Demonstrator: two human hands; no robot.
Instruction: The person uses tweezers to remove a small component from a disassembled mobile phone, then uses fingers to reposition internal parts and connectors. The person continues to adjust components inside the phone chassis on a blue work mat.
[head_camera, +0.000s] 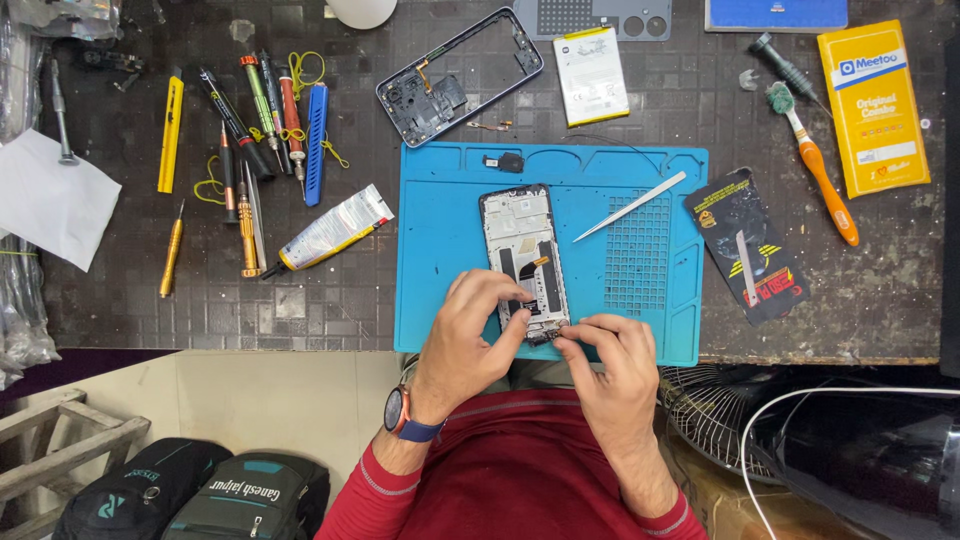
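An opened phone frame (522, 245) with its insides exposed lies upright on a blue work mat (450, 250). My left hand (475, 335) rests on the frame's lower end, thumb and fingers pressing its near edge. My right hand (605, 355) pinches at the frame's bottom right corner with fingertips together; whether a small part sits between them cannot be seen. White tweezers (630, 207) lie on the mat to the right of the frame. A small black part (505, 161) sits at the mat's top edge.
On the dark tiled bench lie a phone back housing (460, 75), a white battery (590, 75), a glue tube (330, 232), several screwdrivers (255, 130) at left, an orange-handled brush (815, 160), a yellow box (873, 108) and a black packet (748, 245). Bags (195, 495) sit on the floor.
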